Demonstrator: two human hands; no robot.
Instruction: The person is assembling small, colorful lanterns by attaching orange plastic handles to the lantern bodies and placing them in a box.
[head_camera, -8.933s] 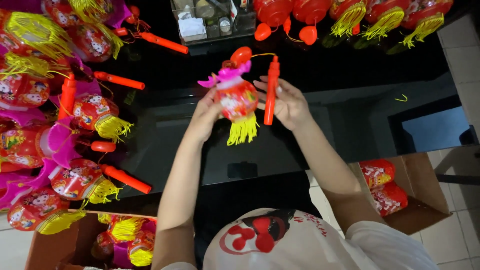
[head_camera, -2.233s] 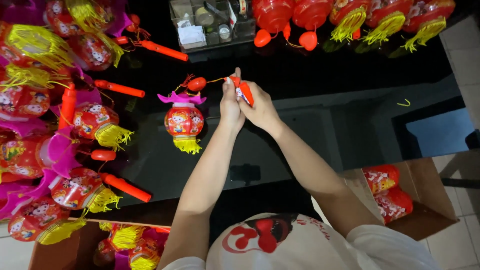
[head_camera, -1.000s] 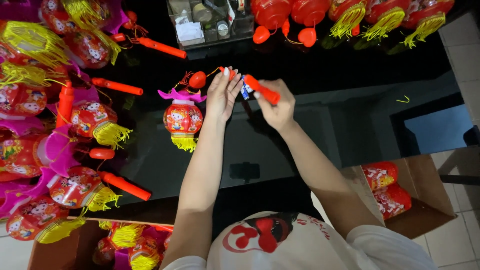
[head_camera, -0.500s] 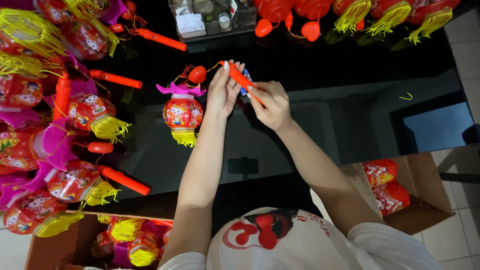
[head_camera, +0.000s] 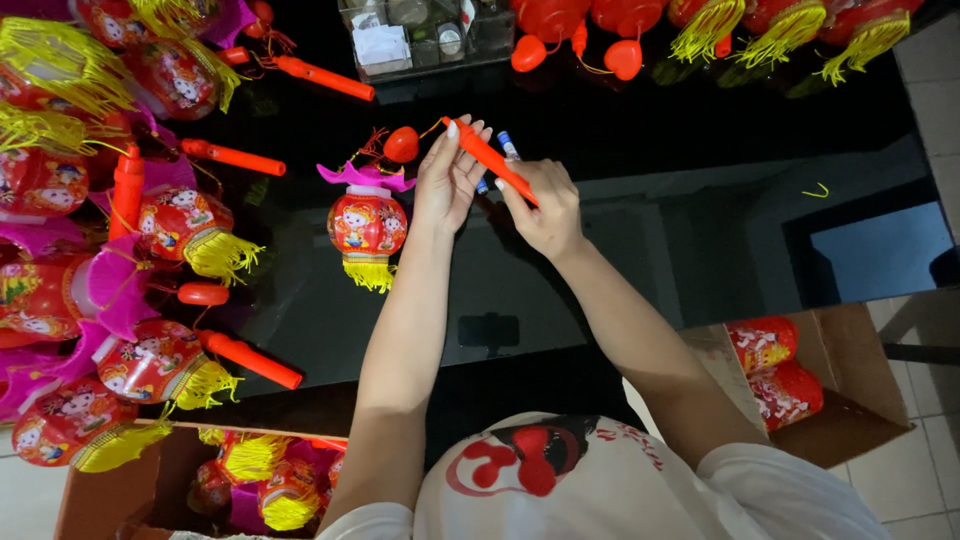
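A: How is the orange stick held?

B: The right hand (head_camera: 545, 205) is closed around the lower part of the orange handle stick (head_camera: 490, 160), fingers wrapped on it. The left hand (head_camera: 448, 180) has its fingers nearly straight, fingertips (head_camera: 455, 130) pressed on the stick's upper end, so both hands are on the same stick

A: And where does the stick sit?

B: It slants above the glossy black table (head_camera: 650, 230), upper end toward the far left, lower end in the right fist. A thin cord runs from its top to a small red heart piece (head_camera: 401, 145) just beside the left hand

A: The lantern?

B: A little red lantern (head_camera: 367, 225) with a pink roof and a yellow tassel lies on the table just left of the left wrist, apart from the hand. Whether the cord reaches it I cannot tell

A: Anything else close by?

B: A small blue and white object (head_camera: 508, 146) peeks out behind the stick. Many finished lanterns (head_camera: 150, 225) crowd the left side, a clear plastic box (head_camera: 420, 35) stands at the far edge, and a cardboard box (head_camera: 840, 400) with more lanterns sits by the person's right
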